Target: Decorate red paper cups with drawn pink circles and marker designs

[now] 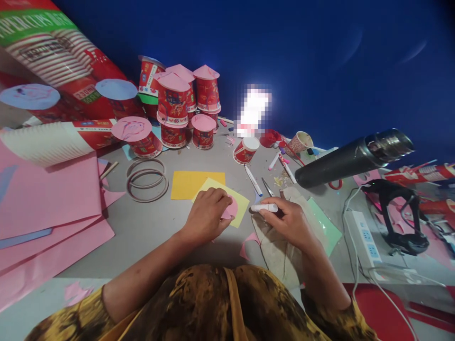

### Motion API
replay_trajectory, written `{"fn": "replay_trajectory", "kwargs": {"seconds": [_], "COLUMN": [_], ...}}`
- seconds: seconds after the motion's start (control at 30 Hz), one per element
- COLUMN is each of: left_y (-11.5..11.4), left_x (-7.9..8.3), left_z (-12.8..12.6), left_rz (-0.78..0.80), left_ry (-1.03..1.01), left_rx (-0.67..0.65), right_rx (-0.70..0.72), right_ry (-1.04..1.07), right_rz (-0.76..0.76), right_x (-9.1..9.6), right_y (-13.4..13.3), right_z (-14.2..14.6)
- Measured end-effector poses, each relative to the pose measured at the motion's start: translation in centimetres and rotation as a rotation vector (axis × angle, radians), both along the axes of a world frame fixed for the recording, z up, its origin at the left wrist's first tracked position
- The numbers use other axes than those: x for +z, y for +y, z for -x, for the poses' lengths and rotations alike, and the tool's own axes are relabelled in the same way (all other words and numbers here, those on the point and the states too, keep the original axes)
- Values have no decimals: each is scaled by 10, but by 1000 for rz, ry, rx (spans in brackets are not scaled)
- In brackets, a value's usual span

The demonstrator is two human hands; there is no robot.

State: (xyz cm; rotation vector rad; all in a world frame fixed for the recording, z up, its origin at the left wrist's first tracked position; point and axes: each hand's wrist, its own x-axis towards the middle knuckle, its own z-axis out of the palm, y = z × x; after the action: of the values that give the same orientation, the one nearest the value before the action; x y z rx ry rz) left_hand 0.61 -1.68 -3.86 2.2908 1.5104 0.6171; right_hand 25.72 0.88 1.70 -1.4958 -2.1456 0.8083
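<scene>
My left hand (209, 213) is closed round the edge of a small pink paper disc (232, 208), its fingers curled above and the thumb below. The disc lies over a pale yellow sheet (242, 201), which overlaps an orange-yellow sheet (183, 184). My right hand (289, 220) grips a white marker (265, 207), whose dark end points left at the disc, a short gap away. Just beyond the right hand are a pair of scissors (268, 187) and another marker (253, 181). A crumpled beige cloth (275, 251) lies beneath my right hand.
Red paper cups with pink tops (173, 102) stand in stacks at the back. Pink sheets (50, 189) cover the left side, beside stacked rings (147, 182). On the right are a dark flask (341, 163), a power strip (364, 239) with cables and a black stand (398, 215).
</scene>
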Motion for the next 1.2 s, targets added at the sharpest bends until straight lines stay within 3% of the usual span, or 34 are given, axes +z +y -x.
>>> {"fn": "replay_trajectory", "kwargs": {"seconds": [0.27,0.43,0.6,0.87,1.0,1.1,1.13,1.2], "left_y": [-4,-2,0,-3,-6,-6,-6,-5], "left_x": [-3,-9,-3,11,25,37,41,46], "left_z": [9,16,17,19,17,14,12,9], "left_rz": [-9,-104,-175,-278,-158,-153,-186,-301], "left_ry": [-111,-252,-381,-557,-711,-850,-856,-800], "left_rx": [-40,-39,33,180,290,360,372,367], "right_rx": [-240,-377,-467,-399,-389,-370,-333,-150], "right_ry": [40,189,279,210,163,224,288,444], "right_rz": [-134,-91,-26,-38,-143,-222,-177,148], "right_x": [-15,-33,-45,-49,-36,-18,-12,0], "right_y": [18,28,34,45,42,27,21,10], "right_z": [-16,-22,-26,-37,-33,-14,-5,15]}}
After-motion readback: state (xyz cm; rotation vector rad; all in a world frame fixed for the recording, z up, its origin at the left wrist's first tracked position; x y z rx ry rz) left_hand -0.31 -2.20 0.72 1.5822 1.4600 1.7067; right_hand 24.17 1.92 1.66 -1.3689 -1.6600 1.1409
